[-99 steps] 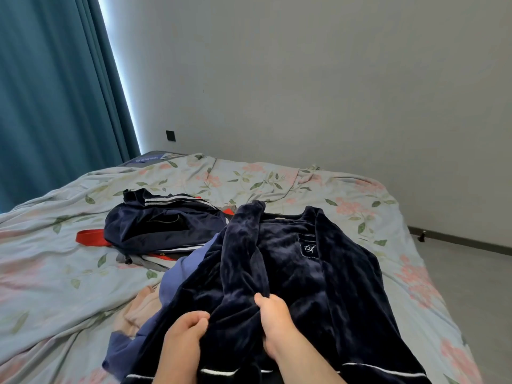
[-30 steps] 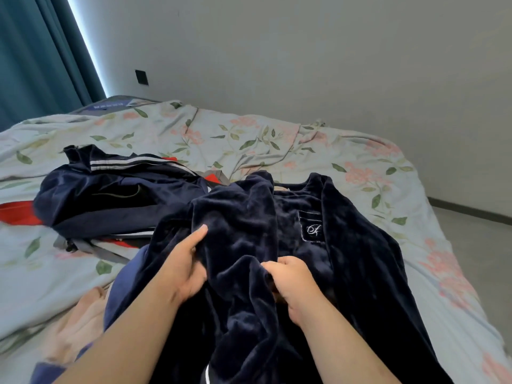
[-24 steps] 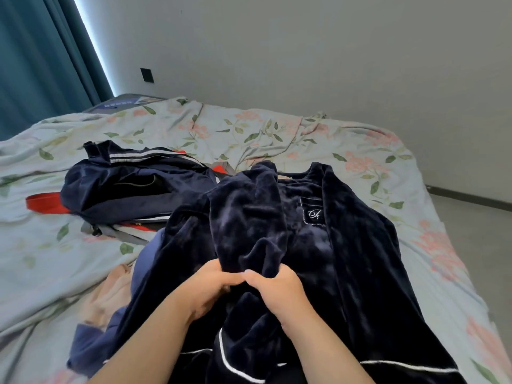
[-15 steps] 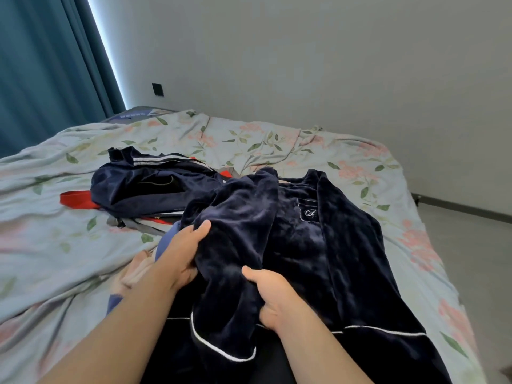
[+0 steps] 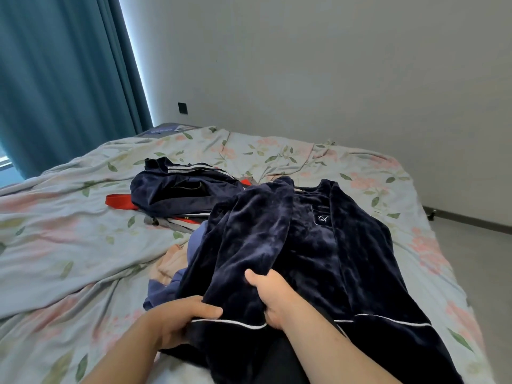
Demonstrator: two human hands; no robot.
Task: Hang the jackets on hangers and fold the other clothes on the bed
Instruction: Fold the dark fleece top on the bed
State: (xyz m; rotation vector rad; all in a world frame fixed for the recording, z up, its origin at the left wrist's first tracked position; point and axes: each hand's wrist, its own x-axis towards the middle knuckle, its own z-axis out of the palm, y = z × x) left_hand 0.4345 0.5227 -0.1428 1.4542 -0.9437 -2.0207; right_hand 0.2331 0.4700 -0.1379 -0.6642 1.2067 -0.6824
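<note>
A navy velvet top (image 5: pixel 313 245) with white piping and a small embroidered chest badge lies spread on the bed (image 5: pixel 69 245). Its left sleeve is folded over the front. My left hand (image 5: pixel 180 320) grips the sleeve's piped cuff end. My right hand (image 5: pixel 271 295) holds the same sleeve just right of that, thumb on top. A light blue garment (image 5: pixel 166 289) and a peach one (image 5: pixel 171 261) lie under the velvet top at its left. Behind, a navy jacket (image 5: pixel 180 189) with white stripes lies bunched on red and grey clothing (image 5: pixel 119 202).
The bed has a pale floral cover and fills the lower view. A teal curtain (image 5: pixel 63 79) hangs at the left. A plain wall runs behind the bed, and grey floor (image 5: pixel 482 259) shows at the right edge.
My left hand has slid down the folded sleeve from near its shoulder to the piped cuff, and my right hand has shifted its hold on the sleeve. The camera has tilted up a little.
</note>
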